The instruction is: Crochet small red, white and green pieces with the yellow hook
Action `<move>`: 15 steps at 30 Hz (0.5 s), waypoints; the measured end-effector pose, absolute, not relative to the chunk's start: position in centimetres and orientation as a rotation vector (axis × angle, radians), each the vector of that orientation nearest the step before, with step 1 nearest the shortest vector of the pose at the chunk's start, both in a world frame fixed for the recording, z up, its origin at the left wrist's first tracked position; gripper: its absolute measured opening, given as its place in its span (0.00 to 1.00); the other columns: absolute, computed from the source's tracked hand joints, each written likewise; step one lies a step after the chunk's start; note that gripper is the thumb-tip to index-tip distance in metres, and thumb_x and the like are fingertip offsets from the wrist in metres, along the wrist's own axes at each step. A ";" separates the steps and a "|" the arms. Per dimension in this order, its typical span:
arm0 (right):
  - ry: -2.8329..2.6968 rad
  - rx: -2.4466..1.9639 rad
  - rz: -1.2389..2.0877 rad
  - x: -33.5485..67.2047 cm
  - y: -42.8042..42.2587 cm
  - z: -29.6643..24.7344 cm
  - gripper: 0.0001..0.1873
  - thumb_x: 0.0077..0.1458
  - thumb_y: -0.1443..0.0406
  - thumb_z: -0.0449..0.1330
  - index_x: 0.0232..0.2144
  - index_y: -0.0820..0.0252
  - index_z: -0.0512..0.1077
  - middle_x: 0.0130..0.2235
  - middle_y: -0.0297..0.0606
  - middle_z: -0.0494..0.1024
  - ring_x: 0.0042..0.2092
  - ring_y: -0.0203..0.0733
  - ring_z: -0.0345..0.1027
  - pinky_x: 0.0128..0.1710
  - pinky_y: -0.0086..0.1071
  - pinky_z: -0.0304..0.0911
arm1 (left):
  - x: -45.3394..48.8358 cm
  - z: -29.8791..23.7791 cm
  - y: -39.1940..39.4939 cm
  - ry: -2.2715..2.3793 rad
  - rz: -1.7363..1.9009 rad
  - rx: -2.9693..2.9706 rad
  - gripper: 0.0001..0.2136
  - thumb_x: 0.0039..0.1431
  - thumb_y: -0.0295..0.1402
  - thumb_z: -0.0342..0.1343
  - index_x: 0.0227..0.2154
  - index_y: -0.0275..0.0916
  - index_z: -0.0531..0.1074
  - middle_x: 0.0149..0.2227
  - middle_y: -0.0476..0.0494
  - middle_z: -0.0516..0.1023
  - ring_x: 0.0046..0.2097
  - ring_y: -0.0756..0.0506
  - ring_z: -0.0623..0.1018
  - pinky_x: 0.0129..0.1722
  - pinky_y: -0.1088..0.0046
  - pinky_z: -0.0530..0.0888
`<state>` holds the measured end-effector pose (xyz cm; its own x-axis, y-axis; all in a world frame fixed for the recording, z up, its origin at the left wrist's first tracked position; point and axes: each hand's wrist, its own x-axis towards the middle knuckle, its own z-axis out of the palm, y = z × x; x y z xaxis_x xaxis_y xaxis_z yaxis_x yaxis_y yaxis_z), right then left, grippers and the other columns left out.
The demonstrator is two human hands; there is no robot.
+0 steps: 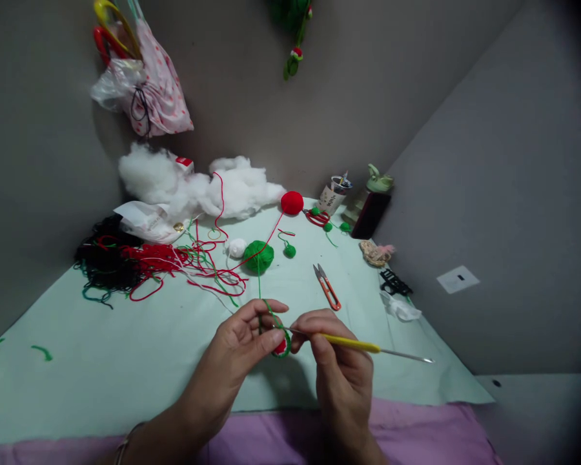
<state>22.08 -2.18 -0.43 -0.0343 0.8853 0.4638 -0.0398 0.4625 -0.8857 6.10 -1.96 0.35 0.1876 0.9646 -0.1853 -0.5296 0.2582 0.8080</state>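
Note:
Between the thumb and fingers of my left hand [246, 339] is a small red and green crochet piece [281, 345], with a white band between its colours. Green yarn runs over my left index finger and back to a green yarn ball [259, 257]. My right hand [341, 361] grips a double-ended crochet hook [353, 342] by its yellow handle. One hook tip reaches the edge of the piece; the other points out to the right. My left fingertips partly hide the stitches.
Orange thread snips [327, 287] lie beyond my right hand. Behind are a white yarn ball [237, 247], a red yarn ball [292, 203], white stuffing [237, 187] and tangled yarn [164, 258]. A pen cup [334, 194] and a dark phone [371, 215] stand at the back right.

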 end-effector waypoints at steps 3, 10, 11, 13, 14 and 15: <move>-1.453 -0.770 0.886 21.9 -2.2 -0.1 0.11 0.69 0.67 0.60 0.45 0.49 0.82 0.38 0.37 0.80 0.40 0.41 0.74 0.38 0.33 0.71 | 6.1 0.7 -2.2 0.783 1.158 0.648 0.21 0.56 0.35 0.72 0.52 0.44 0.79 0.34 0.50 0.78 0.37 0.48 0.75 0.43 0.69 0.70; -1.474 -0.769 0.854 21.8 -2.8 0.2 0.13 0.67 0.70 0.61 0.46 0.47 0.83 0.42 0.38 0.85 0.46 0.43 0.77 0.44 0.36 0.74 | 5.9 1.0 -3.0 0.749 1.125 0.677 0.24 0.57 0.35 0.72 0.57 0.45 0.78 0.36 0.49 0.79 0.38 0.48 0.75 0.46 0.69 0.70; -1.445 -0.770 0.853 21.8 -2.8 0.1 0.13 0.67 0.70 0.61 0.45 0.47 0.83 0.41 0.38 0.85 0.45 0.43 0.78 0.44 0.36 0.74 | 5.9 0.9 -3.0 0.742 1.127 0.679 0.24 0.58 0.35 0.72 0.57 0.46 0.78 0.37 0.48 0.80 0.39 0.47 0.76 0.47 0.68 0.70; -1.370 -0.771 0.886 21.8 -2.8 -0.1 0.11 0.67 0.69 0.62 0.43 0.48 0.83 0.40 0.39 0.85 0.44 0.43 0.78 0.42 0.35 0.75 | 5.9 0.8 -3.0 0.728 1.127 0.683 0.23 0.59 0.36 0.71 0.58 0.47 0.78 0.37 0.48 0.80 0.41 0.46 0.77 0.50 0.66 0.70; -1.329 -0.769 0.921 21.8 -2.7 -0.2 0.10 0.67 0.68 0.62 0.42 0.49 0.83 0.40 0.39 0.84 0.43 0.43 0.78 0.40 0.34 0.74 | 5.9 0.8 -3.0 0.729 1.125 0.688 0.23 0.58 0.36 0.71 0.57 0.47 0.79 0.37 0.48 0.80 0.41 0.45 0.78 0.51 0.65 0.70; -1.288 -0.762 0.967 21.8 -2.6 -0.3 0.09 0.67 0.67 0.63 0.41 0.50 0.83 0.39 0.39 0.84 0.41 0.42 0.78 0.38 0.33 0.74 | 5.9 0.8 -3.0 0.740 1.120 0.697 0.22 0.58 0.36 0.71 0.56 0.47 0.79 0.37 0.48 0.80 0.42 0.44 0.78 0.51 0.63 0.70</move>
